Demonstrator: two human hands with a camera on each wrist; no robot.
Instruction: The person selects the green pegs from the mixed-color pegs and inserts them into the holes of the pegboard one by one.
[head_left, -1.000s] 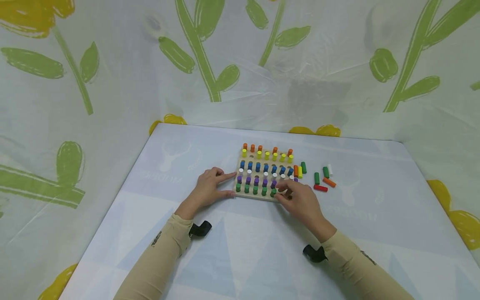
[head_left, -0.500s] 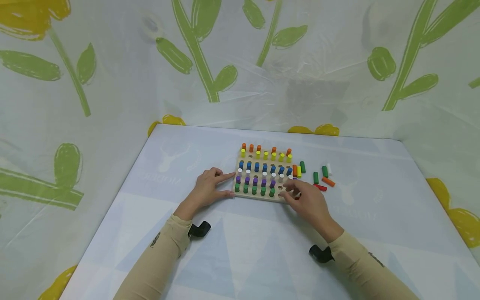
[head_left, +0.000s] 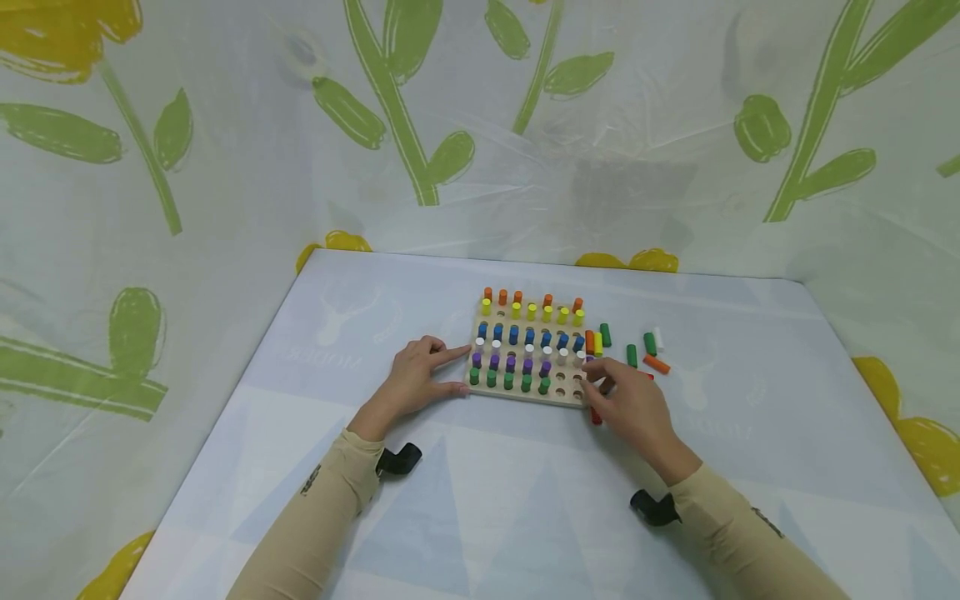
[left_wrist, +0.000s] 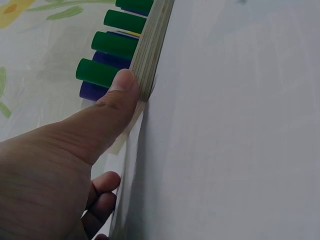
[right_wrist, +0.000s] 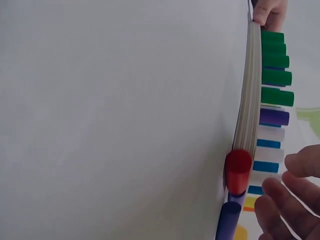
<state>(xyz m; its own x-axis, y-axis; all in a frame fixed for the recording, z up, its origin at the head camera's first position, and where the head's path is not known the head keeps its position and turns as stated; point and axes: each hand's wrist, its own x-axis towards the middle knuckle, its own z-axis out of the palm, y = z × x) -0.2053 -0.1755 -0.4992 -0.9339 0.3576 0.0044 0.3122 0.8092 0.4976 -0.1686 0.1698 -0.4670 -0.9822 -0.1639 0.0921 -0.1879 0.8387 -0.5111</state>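
Observation:
A wooden pegboard (head_left: 528, 398) lies on the table, with rows of orange, yellow, blue, white, purple and green pegs (head_left: 508, 381) standing in it. Against its left edge, my left hand (head_left: 412, 375) rests an extended index finger and thumb; the left wrist view shows the thumb (left_wrist: 120, 100) on the board's side by the green pegs. My right hand (head_left: 630, 404) hovers by the front right corner, fingers loosely bent. In the right wrist view its thumb and fingertips (right_wrist: 272, 187) are apart, with nothing seen between them. Bare holes show at that corner.
Beside the board's right edge lie a red peg (right_wrist: 238, 172) and a purple peg (right_wrist: 229, 220). Loose orange (head_left: 657, 364), green (head_left: 649, 342), white (head_left: 658, 338) and yellow (head_left: 598, 343) pegs lie farther right. A plant-patterned curtain (head_left: 525, 192) hangs behind the table.
My right hand has moved right, away from the last green peg in the front row, uncovering holes and the red peg by the corner. My left hand stays at the board's edge.

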